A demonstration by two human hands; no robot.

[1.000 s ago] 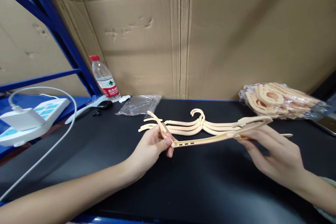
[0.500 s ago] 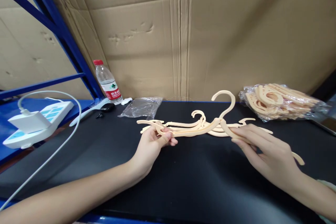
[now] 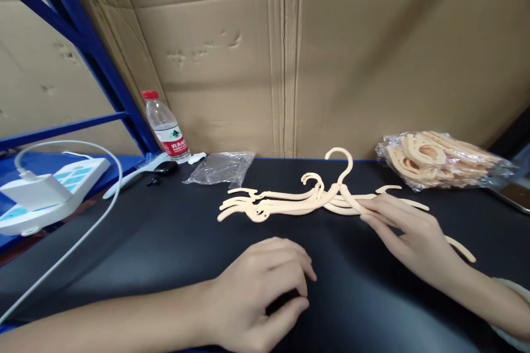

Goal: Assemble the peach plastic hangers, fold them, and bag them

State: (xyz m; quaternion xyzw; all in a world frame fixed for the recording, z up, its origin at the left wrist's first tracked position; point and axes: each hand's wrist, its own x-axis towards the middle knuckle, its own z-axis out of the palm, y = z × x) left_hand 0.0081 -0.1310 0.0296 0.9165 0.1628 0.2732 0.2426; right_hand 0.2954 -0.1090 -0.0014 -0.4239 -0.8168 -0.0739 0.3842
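My right hand pinches the right arm of a beige plastic hanger, whose hook stands up off the table. The hanger's left end rests on a small pile of matching hangers lying flat on the black tabletop. Closer to me, my left hand rests on the table. Its fingers are loosely curled, nothing is in them, and it is well clear of the hangers.
A clear bag of more beige hangers lies at the back right, with a phone at the right edge. An empty plastic bag, a water bottle, a white power strip with its cable, and a blue rack post are on the left. A cardboard wall stands behind.
My left hand let go of the hanger's left end and drew back toward me. The hanger's left end came down onto the pile, and my right hand still holds it.
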